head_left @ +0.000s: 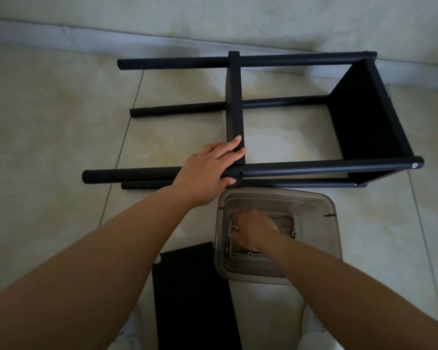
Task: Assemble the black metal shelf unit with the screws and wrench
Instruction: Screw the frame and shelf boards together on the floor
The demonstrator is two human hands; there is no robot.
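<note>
Shelf unit (263, 117) lies on its side on the tiled floor (48, 122), 4 black poles running left-right. 1 shelf panel (369, 117) is fitted at the right end, a 2nd panel (234, 109) stands across the poles about mid-length. Left ends of the poles are bare.

Left hand (209, 170) rests on the near upper pole (314, 168) right where the middle panel meets it: fingers lie over the panel's near corner, thumb curls under the pole, so it grips the joint. A small screw hole (240, 173) shows on the pole just right of the thumb.

Right hand (253, 232) reaches down into a clear plastic bin (321, 223) that sits on the floor just near of the shelf unit. Fingers are curled down at the bin bottom among the hardware; cannot tell whether they hold anything. Inside the bin: several small screws (293, 233) along the bottom edges and an L-shaped metal wrench (234, 253) just left of and near the hand.

A spare black panel (192, 294) lies flat on the floor, left of the bin and nearest the camera, its right edge touching or tucked under the bin.
</note>
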